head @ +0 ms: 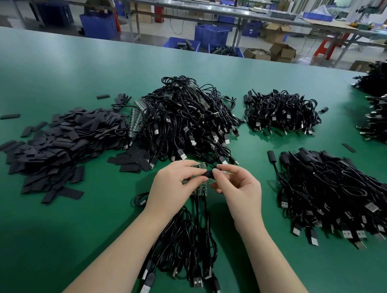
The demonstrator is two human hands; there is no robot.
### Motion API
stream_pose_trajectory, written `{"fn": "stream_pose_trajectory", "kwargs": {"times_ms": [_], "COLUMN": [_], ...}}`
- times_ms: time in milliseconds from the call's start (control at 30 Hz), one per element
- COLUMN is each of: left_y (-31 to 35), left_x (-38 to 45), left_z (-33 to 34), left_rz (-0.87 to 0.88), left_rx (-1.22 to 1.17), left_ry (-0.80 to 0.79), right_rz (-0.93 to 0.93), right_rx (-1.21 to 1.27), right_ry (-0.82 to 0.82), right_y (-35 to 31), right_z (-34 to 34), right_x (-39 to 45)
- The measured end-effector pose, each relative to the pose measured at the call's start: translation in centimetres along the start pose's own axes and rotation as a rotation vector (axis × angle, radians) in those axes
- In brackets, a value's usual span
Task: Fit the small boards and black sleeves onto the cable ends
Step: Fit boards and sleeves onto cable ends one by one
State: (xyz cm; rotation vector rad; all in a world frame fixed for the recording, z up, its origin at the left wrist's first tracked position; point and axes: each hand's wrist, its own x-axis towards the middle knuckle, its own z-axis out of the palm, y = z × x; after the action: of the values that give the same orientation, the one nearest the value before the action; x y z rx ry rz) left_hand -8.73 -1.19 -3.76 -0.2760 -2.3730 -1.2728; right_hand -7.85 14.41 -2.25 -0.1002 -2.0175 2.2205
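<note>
Cable ends carrying small green boards sit bunched between two bare hands, just above a green tabletop. The left hand curls its fingers around several of these board-tipped ends, with the cables trailing down toward the viewer and finishing in USB plugs near the bottom edge. The right hand pinches a short black sleeve between thumb and fingertips, right at the tip of one board, so both grips are closed on their parts.

To the left lies a loose heap of flat black sleeves. Behind the hands rises a tangled pile of cables, with strips of green boards showing at its left edge. Two more cable piles lie to the right, the nearer one seemingly already sleeved.

Judging by looks, everything here is very light. The sleeve appears soft and easily flattened, so it probably needs a gentle pinch on its sides that keeps the mouth open. The boards look thin, stiff and likely fragile at the wire joint; holding them by their edges, close to the cable, seems safest. The cables are limp and will tangle.
</note>
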Motion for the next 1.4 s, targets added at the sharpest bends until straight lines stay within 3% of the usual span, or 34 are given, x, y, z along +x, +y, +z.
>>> {"fn": "stream_pose_trajectory", "kwargs": {"times_ms": [333,667,967,1400], "left_y": [0.1,0.0,0.4,0.7], "left_x": [0.1,0.2,0.3,0.0], "left_z": [-0.2,0.1,-0.2,-0.1], "left_rz": [0.036,0.088,0.122,0.089], "left_rx": [-0.008,-0.02,-0.099,-0.07], "left_ry": [-0.003,-0.06,0.008,-0.042], "right_rz": [0.019,-0.014,-0.019,-0.133], "right_rx": [-0.076,-0.122,-0.035,-0.098], "right_ry": [-0.117,-0.084,-0.133,-0.03], "right_y": [0.1,-0.4,-0.7,-0.6], "right_z": [0.0,-0.4,0.1,0.4], "right_x": [0.1,0.3,-0.2,-0.5]}}
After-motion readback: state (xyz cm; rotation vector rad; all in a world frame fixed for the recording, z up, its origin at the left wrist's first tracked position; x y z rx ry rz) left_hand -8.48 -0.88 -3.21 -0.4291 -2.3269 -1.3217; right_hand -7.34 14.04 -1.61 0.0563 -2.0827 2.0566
